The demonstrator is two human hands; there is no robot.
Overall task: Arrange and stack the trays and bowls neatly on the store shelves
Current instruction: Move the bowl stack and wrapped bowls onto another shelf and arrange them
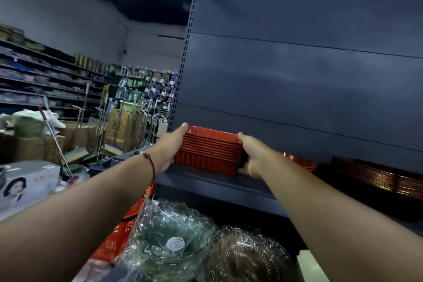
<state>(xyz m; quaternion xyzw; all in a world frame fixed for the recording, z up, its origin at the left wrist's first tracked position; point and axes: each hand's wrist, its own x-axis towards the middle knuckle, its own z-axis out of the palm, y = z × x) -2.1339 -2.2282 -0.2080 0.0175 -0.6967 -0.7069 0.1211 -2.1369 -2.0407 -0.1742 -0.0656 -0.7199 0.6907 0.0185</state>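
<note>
both forearms bare, no sleeves in view. left wrist has a thin dark-red cord bracelet (146, 159) with round beads, one pale. right wrist unadorned.

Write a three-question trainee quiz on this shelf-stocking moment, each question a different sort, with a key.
1. True or false: both hands grip the stack of red trays at its two ends.
2. Multiple choice: what sits on the same shelf just right of the stack? A) a red bowl B) a green bucket C) a white kettle
3. Fill in: the wrapped glass bowls lie ___ that shelf.

Key:
1. True; the left hand and right hand hold opposite ends.
2. A; the red bowl.
3. Below.
</note>
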